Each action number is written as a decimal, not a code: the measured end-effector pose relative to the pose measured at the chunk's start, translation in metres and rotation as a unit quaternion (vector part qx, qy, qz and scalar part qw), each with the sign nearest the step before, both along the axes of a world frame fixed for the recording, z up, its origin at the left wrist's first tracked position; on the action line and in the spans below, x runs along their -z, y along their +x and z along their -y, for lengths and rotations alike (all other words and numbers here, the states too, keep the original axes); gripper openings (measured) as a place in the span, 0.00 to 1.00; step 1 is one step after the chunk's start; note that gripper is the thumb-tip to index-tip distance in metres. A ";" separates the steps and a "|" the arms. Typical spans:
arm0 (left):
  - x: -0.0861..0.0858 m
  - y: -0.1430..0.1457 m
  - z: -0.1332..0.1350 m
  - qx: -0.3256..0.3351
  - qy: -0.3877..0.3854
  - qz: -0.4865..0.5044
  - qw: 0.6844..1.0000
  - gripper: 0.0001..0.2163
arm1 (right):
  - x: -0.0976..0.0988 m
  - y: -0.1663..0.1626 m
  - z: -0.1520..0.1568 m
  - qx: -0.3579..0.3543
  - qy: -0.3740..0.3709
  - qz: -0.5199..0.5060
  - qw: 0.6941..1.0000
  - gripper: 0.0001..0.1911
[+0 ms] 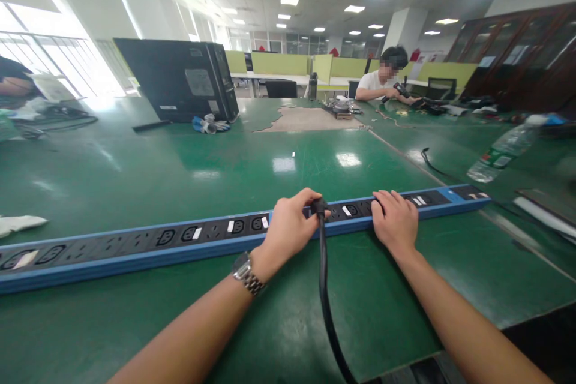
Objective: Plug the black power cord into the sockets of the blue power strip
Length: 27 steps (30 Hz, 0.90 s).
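Note:
A long blue power strip (189,250) with black sockets and white stickers lies across the green table. My left hand (292,220), with a watch (247,272) on its wrist, pinches a black plug (319,206) at a socket near the strip's middle. Whether the plug sits fully in the socket cannot be made out. From the plug a black cable (324,288) runs down towards me. My right hand (396,220) is closed over the strip to the right of the plug, thumb and fingers on its edges.
A black computer case (180,81) stands at the back left, with blue-grey gloves (210,124) beside it. A plastic bottle (504,150) leans at the right. Across the table a person (382,78) holds a dark tool. The green table (252,162) has a torn patch.

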State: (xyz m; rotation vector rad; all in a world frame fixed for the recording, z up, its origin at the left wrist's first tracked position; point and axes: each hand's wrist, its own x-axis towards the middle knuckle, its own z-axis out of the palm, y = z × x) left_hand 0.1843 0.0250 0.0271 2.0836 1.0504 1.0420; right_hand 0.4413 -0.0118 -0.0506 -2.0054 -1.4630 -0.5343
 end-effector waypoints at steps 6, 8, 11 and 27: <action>0.010 0.043 -0.006 -0.003 -0.011 -0.045 0.999 0.07 | 0.000 0.001 0.000 -0.004 -0.005 0.003 1.000 0.21; 0.008 0.045 -0.007 -0.008 -0.002 -0.068 0.998 0.08 | 0.000 0.001 0.000 -0.004 -0.005 0.004 1.000 0.21; 0.001 0.046 -0.009 -0.006 0.011 -0.118 0.993 0.10 | 0.000 0.001 0.000 -0.003 -0.007 0.003 1.000 0.21; 0.009 0.046 0.007 0.011 0.066 -0.187 0.980 0.10 | 0.000 0.001 0.001 -0.001 -0.009 0.003 1.000 0.22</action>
